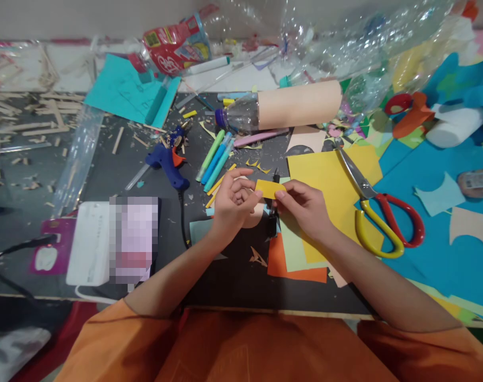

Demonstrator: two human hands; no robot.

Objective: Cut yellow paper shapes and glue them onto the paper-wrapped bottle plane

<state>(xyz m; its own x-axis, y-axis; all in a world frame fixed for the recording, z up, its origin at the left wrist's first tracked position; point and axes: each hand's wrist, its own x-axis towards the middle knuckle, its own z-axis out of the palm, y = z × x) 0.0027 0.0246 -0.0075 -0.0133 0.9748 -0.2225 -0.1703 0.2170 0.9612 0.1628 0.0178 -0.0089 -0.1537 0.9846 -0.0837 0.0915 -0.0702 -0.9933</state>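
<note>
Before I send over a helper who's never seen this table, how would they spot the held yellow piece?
On the dark table, find the red-and-yellow scissors lying partly over a large yellow sheet. Left of that sheet, between the left hand and right hand, is the small yellow piece. Unlike the flat-lying sheet, it is pinched by the right hand.

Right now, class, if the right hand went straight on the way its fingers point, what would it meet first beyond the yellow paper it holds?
Probably the left hand, whose thumb is at the far end of the yellow paper, though one view leaves depth unclear.
</note>
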